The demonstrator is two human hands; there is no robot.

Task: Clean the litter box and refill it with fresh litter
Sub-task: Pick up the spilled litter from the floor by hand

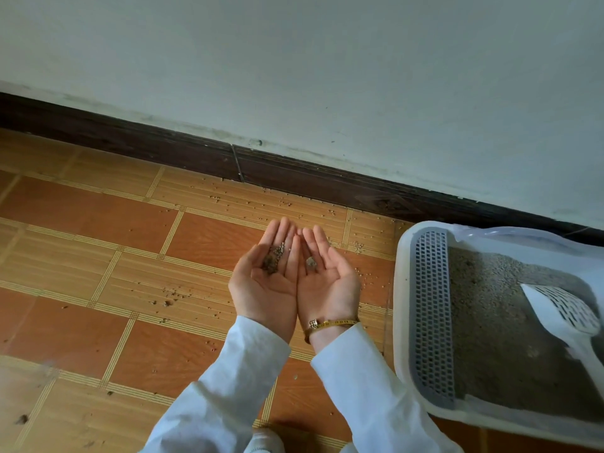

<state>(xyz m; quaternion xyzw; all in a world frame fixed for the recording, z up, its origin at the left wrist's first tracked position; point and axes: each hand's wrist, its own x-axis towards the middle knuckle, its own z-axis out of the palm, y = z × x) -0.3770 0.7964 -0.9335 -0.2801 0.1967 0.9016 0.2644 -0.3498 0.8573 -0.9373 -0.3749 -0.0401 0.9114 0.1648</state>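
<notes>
- The litter box (pixel 400 289) sits on the floor (pixel 98 256) at your right, its far corner close to the wall; grey litter (pixel 496 338) fills the tray, and a perforated grey strip (pixel 429 308) runs along the side nearest your hands.
- A white slotted scoop (pixel 565 312) lies on the litter inside the box, probably left there so both hands are free.
- Your left hand (pixel 266 279) and right hand (pixel 327 279) are held palm-up, side by side and touching along their inner edges, making one shallow bowl over the floor just left of the box.
- The fingers (pixel 281 233) are straight and close together, slightly cupped, gripping nothing; a small heap of loose pellets (pixel 274 256) rests on the left ones, and a small clump (pixel 311 262) lies on the right palm.
- You seem to be holding them this way so gathered spill cannot slip through.
- More scattered granules (pixel 228 201) lie over the tiles toward the dark skirting board (pixel 163 148), so floor clean-up looks unfinished.
</notes>
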